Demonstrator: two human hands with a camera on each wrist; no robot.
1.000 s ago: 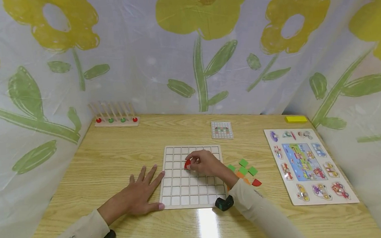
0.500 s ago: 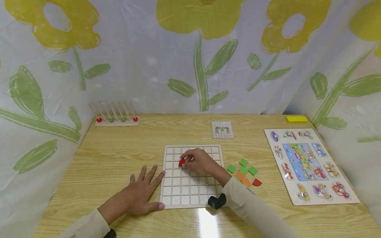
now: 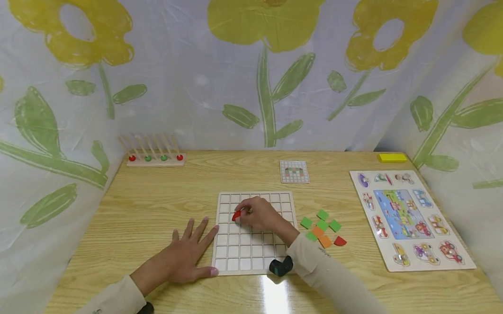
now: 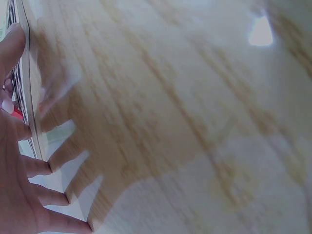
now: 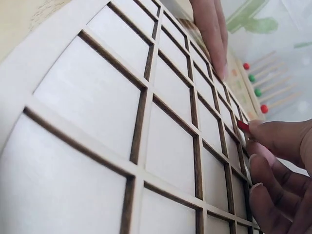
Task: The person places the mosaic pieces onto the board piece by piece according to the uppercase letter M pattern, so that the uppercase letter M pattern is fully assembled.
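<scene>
In the head view a wooden grid board (image 3: 245,264) with white square cells lies on the table. My right hand (image 3: 260,216) is over its upper left part, pinching a red quarter-circle tile (image 3: 236,215) between thumb and fingers. The right wrist view shows the red tile (image 5: 243,126) close to the cells; whether it touches them I cannot tell. My left hand (image 3: 188,255) lies with spread, straight fingers, its thumb and index fingertip touching the board's left edge. Right of the board are several green tiles (image 3: 322,215), orange tiles (image 3: 325,241) and another red tile (image 3: 340,241).
A small pattern card (image 3: 294,172) lies behind the board. At the right is a picture knob puzzle (image 3: 408,220), with a yellow block (image 3: 392,157) behind it. A peg stand (image 3: 155,163) with red and green beads stands at the back left.
My right hand has moved left across the board with the red tile, which now appears more tilted. The left hand stays at the board's edge. More of the loose tiles show now.
</scene>
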